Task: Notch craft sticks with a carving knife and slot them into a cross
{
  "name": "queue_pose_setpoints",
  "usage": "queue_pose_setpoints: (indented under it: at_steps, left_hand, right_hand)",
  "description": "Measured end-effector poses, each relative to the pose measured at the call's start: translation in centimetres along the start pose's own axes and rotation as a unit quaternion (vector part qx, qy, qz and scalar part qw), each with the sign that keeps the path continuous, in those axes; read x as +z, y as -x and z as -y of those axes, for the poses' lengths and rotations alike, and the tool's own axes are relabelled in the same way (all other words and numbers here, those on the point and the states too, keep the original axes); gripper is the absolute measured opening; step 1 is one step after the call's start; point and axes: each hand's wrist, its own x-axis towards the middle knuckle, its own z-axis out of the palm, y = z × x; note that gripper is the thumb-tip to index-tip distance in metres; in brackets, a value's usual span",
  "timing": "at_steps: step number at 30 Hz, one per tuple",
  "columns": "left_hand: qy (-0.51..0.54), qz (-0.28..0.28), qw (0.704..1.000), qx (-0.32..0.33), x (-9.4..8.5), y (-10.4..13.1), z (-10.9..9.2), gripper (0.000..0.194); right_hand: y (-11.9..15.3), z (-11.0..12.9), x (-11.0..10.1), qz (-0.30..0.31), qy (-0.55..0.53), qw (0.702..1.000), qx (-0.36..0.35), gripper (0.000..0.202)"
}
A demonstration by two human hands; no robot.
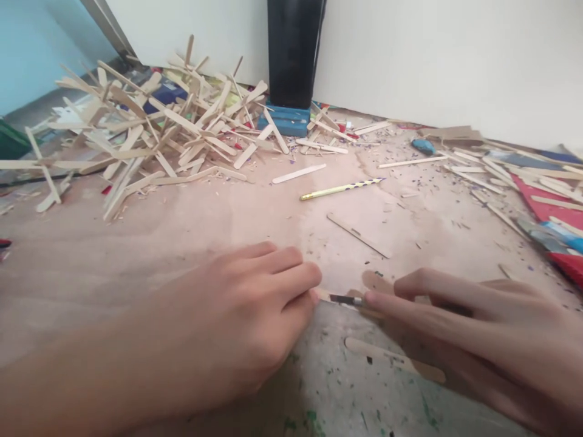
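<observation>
My left hand [264, 309] is closed, its fingertips pressing a wooden craft stick [324, 295] down on the work surface. Most of that stick is hidden under the fingers. In my right hand [460, 328] is a craft knife [348, 300], gripped near its metal collar with the index finger stretched along it. The blade points left and lies against the stick, close to my left fingertips. Just below my right hand, another craft stick [396, 358] lies flat, partly in shadow. Ahead of both hands rests a thin stick [357, 234].
A large heap of craft sticks [173, 121] covers the back left. A yellow patterned pencil [341, 189] lies mid-surface. Behind it, a black post [296, 54] stands on a blue block [291, 120] against a white wall. More sticks, scraps and a red sheet [542, 197] lie at right.
</observation>
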Motion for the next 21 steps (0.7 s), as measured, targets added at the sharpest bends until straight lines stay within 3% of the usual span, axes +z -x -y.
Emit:
queue_pose_setpoints:
  at_steps: [5, 15, 21]
  left_hand:
    - [-0.009, 0.016, 1.000, 0.004, 0.1, 0.0, 0.1, 0.054]
    - [0.001, -0.005, 1.000, -0.002, 0.8, 0.1, -0.5, 0.051]
    - [-0.003, -0.020, 1.000, 0.002, 0.6, 0.0, -0.4, 0.051]
  right_hand:
    - [-0.2, 0.0, 0.2, 0.027, -0.049, 0.998, -0.027, 0.055]
    - [0.5, -0.8, 2.0, -0.036, -0.030, 0.997, -0.054, 0.046]
    - [0.0, -0.8, 1.1, -0.049, -0.051, 0.996, -0.046, 0.046]
